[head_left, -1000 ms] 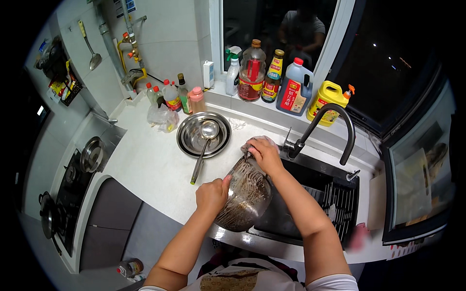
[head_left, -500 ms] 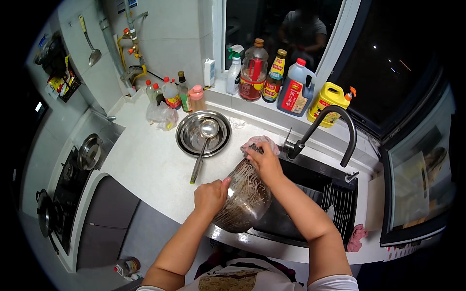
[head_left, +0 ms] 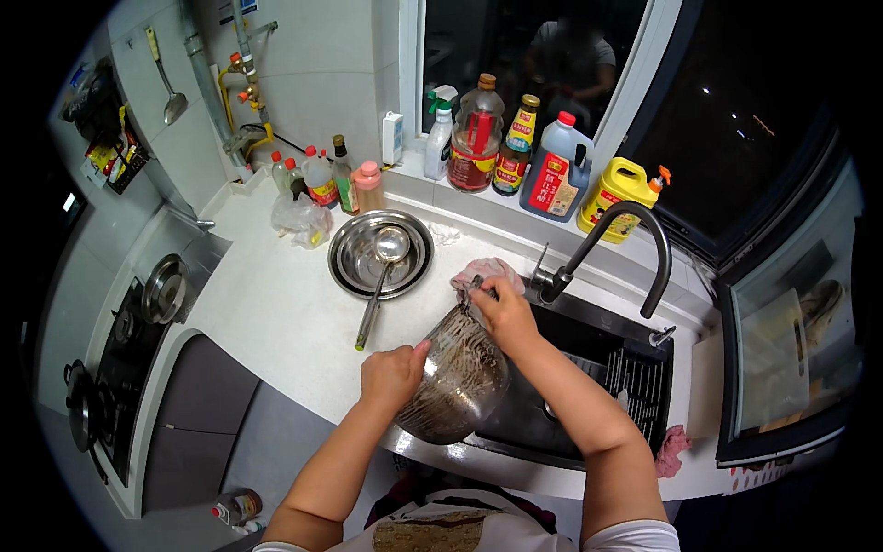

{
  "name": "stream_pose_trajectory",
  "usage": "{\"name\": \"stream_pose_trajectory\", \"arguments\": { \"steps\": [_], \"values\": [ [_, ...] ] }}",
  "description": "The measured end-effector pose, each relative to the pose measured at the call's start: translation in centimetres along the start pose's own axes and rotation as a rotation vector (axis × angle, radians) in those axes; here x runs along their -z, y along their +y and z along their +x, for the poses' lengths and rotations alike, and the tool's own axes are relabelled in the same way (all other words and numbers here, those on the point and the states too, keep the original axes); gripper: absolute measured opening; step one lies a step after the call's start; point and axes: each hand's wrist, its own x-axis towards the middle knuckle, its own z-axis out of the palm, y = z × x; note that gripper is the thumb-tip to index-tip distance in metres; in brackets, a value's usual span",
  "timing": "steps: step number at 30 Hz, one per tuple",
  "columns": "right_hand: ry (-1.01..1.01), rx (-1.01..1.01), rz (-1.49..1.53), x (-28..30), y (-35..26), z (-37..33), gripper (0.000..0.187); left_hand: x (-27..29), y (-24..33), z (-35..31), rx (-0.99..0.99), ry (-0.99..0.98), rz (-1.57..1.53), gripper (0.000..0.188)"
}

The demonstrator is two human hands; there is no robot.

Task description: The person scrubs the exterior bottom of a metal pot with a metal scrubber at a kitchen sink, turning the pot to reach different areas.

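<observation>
A round metal bowl (head_left: 457,382), streaked with brown scorch marks, is tilted over the counter's front edge and the left part of the sink (head_left: 543,428). My left hand (head_left: 391,373) is closed on its left rim, thumb on top. At the bowl's far edge, the fingers of my right hand (head_left: 504,311) pinch a small dark grey crinkled thing that looks like a steel wool scrubber (head_left: 475,287), partly hidden by the fingers. Just behind that hand, a pink cloth (head_left: 478,270) lies bunched on the counter.
Left of the bowl, a ladle (head_left: 375,299) rests in nested steel basins (head_left: 338,259). A black faucet (head_left: 664,262) arches over the sink. Several bottles (head_left: 475,138) line the windowsill. Another pink cloth (head_left: 673,451) lies right of the sink. A gas stove (head_left: 115,386) stands far left.
My right hand has shifted slightly at the bowl's far edge, its fingers still pinched. The left hand keeps its hold on the rim. The whole view has moved a little.
</observation>
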Motion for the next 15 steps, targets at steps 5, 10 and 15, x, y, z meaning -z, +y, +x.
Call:
{"name": "stream_pose_trajectory", "arguments": {
  "steps": [5,10,15],
  "values": [
    [0.041,-0.016,-0.052,0.5,-0.1,1.5,0.024,-0.1,0.0,0.2,-0.006,-0.009,0.006,0.048],
    [0.022,0.039,-0.042,-0.8,-0.5,0.3,0.02,-0.2,-0.1,0.0,-0.02,0.02,-0.006,0.048],
    [0.065,-0.094,0.056,-0.6,-0.5,0.2,0.019,-0.1,0.0,0.3,-0.018,0.001,0.005,0.048]
  ]
}}
